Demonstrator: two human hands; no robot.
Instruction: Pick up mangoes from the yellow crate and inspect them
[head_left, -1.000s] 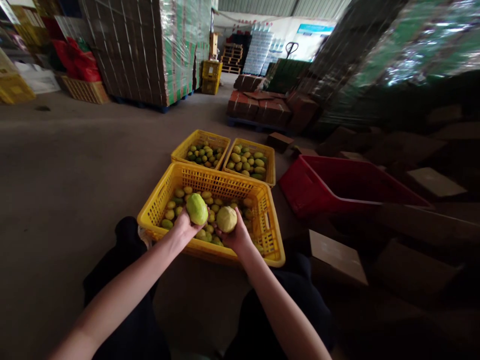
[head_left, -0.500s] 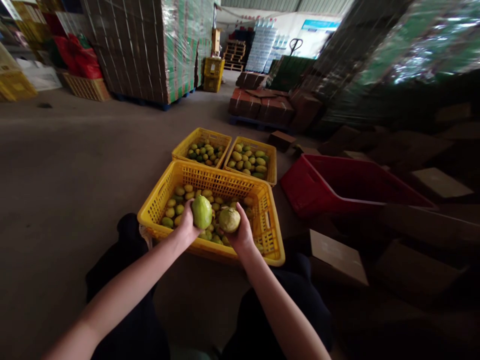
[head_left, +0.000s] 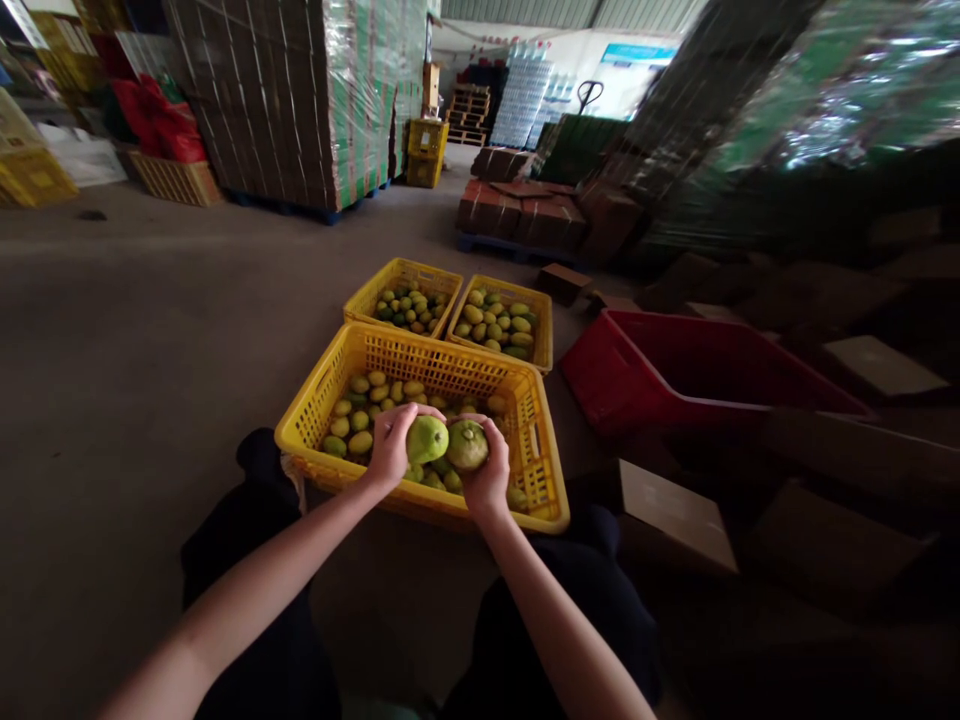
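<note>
My left hand [head_left: 391, 445] is closed round a smooth, light green, oval fruit [head_left: 427, 440], one end of it turned towards me. In my right hand [head_left: 491, 475] is a rounder, duller green fruit [head_left: 468, 446] with a stem end showing. The two fruits are side by side, almost touching, above a large yellow plastic crate [head_left: 551, 440]. Many yellow and green fruits [head_left: 360, 442] of similar shape lie in that crate, partly hidden by my hands.
Just beyond stand two smaller yellow crates, the left one [head_left: 367, 290] and the right one [head_left: 546, 320], both holding fruit. A red tub [head_left: 611, 375] and cardboard boxes [head_left: 675, 510] are on the right. Wrapped stacks [head_left: 360, 110] and a loaded pallet [head_left: 517, 215] stand farther back.
Both fruits have been turned so that their ends face me more. My left hand has moved right, bringing its fruit close against the one in my right hand.
</note>
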